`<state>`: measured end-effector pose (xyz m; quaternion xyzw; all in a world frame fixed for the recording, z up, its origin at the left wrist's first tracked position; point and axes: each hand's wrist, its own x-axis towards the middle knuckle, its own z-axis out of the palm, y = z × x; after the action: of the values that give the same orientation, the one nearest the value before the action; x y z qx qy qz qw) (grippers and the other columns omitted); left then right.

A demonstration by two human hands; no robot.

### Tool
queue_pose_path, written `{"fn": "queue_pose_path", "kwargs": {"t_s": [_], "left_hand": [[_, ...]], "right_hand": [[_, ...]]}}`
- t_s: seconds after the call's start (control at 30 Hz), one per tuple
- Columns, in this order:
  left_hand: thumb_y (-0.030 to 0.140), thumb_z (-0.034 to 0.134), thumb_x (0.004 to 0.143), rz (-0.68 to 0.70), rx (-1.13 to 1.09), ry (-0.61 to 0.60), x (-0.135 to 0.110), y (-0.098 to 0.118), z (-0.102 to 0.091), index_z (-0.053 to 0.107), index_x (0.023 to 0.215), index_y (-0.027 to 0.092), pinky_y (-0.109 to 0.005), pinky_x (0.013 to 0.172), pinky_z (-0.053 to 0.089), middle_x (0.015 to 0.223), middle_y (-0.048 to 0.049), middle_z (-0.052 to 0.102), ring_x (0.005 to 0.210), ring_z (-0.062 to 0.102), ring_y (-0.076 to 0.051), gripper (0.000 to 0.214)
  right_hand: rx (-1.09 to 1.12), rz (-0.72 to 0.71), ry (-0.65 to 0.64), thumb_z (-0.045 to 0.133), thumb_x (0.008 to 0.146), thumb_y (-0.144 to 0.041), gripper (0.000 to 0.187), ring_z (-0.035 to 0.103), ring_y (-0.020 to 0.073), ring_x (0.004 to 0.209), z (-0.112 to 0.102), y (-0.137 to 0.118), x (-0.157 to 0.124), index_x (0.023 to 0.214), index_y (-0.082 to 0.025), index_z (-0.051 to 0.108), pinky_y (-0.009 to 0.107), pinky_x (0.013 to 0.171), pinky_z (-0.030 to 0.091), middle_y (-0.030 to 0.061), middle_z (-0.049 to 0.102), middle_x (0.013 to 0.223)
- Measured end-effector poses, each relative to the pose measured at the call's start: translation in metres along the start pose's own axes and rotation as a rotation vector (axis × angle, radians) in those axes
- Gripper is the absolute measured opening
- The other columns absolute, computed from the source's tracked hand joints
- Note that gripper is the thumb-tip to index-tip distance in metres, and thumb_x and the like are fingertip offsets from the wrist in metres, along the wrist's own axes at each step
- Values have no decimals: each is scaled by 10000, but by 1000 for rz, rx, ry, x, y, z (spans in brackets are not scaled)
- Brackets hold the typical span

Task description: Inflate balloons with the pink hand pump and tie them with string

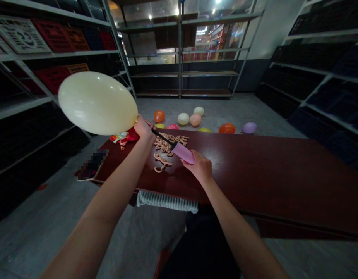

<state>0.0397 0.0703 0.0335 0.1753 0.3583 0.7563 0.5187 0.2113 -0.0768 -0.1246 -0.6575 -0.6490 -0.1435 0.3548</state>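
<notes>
My left hand pinches the neck of a large inflated cream balloon, held up to the left above the dark red table. The balloon's neck sits on the black nozzle of a pink hand pump. My right hand grips the pump's body from below, over the table. Under the pump lies a heap of limp beige balloons.
Several inflated balloons in orange, cream, pink, yellow and purple lie on the floor beyond the table. A small pile of red and mixed balloons and a phone-like object sit at the table's left end. Metal shelving lines both sides and the back.
</notes>
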Motion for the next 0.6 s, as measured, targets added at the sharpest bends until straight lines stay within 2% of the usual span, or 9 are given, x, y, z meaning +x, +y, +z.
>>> {"fn": "queue_pose_path", "kwargs": {"t_s": [0.13, 0.23, 0.43, 0.6], "left_hand": [[227, 526, 987, -56, 38, -82, -40, -37, 6, 273, 613, 225, -207, 370, 214, 452, 77, 262, 336, 263, -59, 452], [196, 499, 977, -87, 58, -108, -57, -50, 2, 282, 605, 219, -201, 363, 215, 442, 75, 285, 325, 263, -55, 431], [166, 478, 944, -140, 60, -20, -49, -37, -24, 271, 617, 224, -198, 364, 234, 435, 82, 284, 319, 287, -60, 392], [286, 560, 933, -163, 86, 70, -36, -18, -53, 268, 648, 233, -181, 362, 240, 453, 90, 295, 333, 280, -50, 412]], "right_hand": [[-12, 21, 0, 690, 903, -511, 422, 728, 219, 821, 0, 1, 1, 1165, -180, 685, 290, 654, 429, 96, 790, 1017], [-4, 31, -16, 693, 902, -513, 425, 731, 219, 829, 0, 1, 2, 1168, -182, 684, 288, 651, 426, 95, 790, 1038], [32, -62, -95, 720, 890, -529, 444, 738, 216, 857, -2, -7, 2, 1184, -198, 685, 277, 665, 430, 74, 793, 1010], [-11, -147, -124, 712, 893, -541, 440, 733, 200, 836, -5, -11, -1, 1183, -210, 691, 277, 682, 437, 63, 795, 998]]}}
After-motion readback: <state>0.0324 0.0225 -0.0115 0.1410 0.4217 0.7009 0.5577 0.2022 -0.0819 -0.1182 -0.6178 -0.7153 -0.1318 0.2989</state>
